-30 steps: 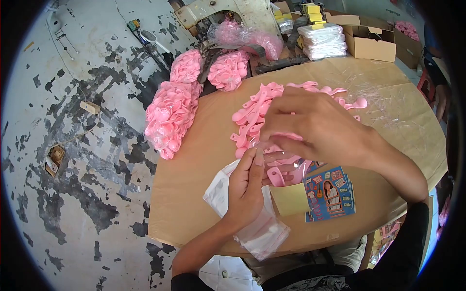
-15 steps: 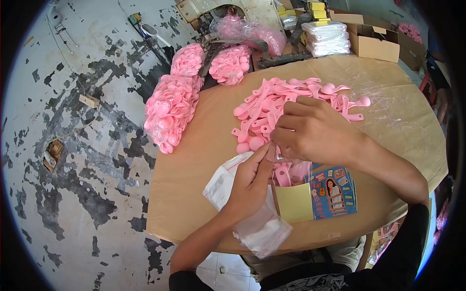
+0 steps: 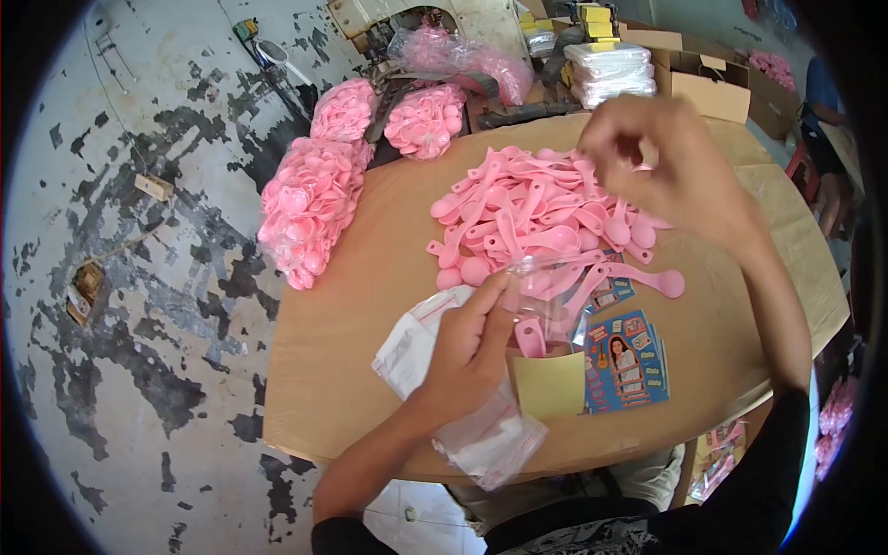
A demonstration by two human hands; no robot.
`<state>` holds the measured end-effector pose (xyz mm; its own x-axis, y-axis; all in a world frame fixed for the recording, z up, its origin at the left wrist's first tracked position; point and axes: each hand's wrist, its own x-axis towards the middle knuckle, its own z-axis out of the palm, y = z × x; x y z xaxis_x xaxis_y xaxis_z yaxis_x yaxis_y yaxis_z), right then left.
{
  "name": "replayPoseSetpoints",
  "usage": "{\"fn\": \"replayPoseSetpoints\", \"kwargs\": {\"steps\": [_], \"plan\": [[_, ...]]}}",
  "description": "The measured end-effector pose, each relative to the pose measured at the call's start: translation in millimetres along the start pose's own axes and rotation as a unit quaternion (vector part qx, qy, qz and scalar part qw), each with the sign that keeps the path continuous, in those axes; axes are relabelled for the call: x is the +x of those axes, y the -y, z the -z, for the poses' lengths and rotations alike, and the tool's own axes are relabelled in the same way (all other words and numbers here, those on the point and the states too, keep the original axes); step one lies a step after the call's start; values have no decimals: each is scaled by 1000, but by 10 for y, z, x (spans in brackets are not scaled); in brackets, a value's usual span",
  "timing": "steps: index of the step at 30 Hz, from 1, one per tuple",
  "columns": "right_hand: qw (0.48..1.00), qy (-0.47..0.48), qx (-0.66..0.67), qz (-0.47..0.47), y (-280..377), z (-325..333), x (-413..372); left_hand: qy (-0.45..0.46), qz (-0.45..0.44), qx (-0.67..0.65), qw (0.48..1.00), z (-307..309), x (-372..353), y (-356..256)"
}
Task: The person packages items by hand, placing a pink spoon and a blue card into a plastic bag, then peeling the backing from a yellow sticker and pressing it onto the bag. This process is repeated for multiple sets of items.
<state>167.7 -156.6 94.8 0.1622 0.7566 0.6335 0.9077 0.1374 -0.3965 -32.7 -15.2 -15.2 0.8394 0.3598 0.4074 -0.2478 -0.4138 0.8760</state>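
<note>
My left hand is closed, thumb and fingers pinching the edge of a clear plastic bag. A pink spoon shows through the film beside the fingertips. Under that hand lies a stack of clear and white plastic bags. My right hand is raised over the right side of a pile of pink spoons, its curled fingers smeared by motion. A yellow pad of paper and blue printed cards lie just right of my left hand.
Filled bags of pink spoons line the table's left edge. At the back are stacked clear bags, an open cardboard box and a machine. Another person is partly visible at far right.
My right hand has left the bag beside my left hand and moved up and right. The bag's mouth now stands wider, and another blue card and spoons behind it have come into view.
</note>
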Motion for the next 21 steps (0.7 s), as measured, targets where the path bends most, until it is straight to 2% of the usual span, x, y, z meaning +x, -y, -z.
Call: {"fn": "replayPoseSetpoints", "kwargs": {"steps": [1, 2, 5, 8, 11, 14, 17, 21], "plan": [[996, -3, -19, 85, 8, -113, -78, -9, 4, -17, 1000, -14, -16, 11], [991, 4, -50, 125, 52, -264, -140, -18, 8, -34, 999, -28, -33, 20], [973, 12, -124, 195, 111, -636, -209, 4, 54, -27, 998, 5, -22, -109], [968, 18, -161, 191, 31, -792, -205, -13, 94, -30, 995, 30, 11, -31], [963, -2, -172, 207, 14, -832, -221, 4, 86, 41, 995, 53, 10, -109], [966, 4, -161, 201, 2, -860, -253, -26, 68, 16, 997, 31, -6, -52], [968, -1, -140, 210, -45, -867, -251, -13, 75, 24, 997, 19, -18, -17], [976, -8, -110, 188, -7, -819, -231, 4, 16, 96, 995, 22, -13, -9]]}}
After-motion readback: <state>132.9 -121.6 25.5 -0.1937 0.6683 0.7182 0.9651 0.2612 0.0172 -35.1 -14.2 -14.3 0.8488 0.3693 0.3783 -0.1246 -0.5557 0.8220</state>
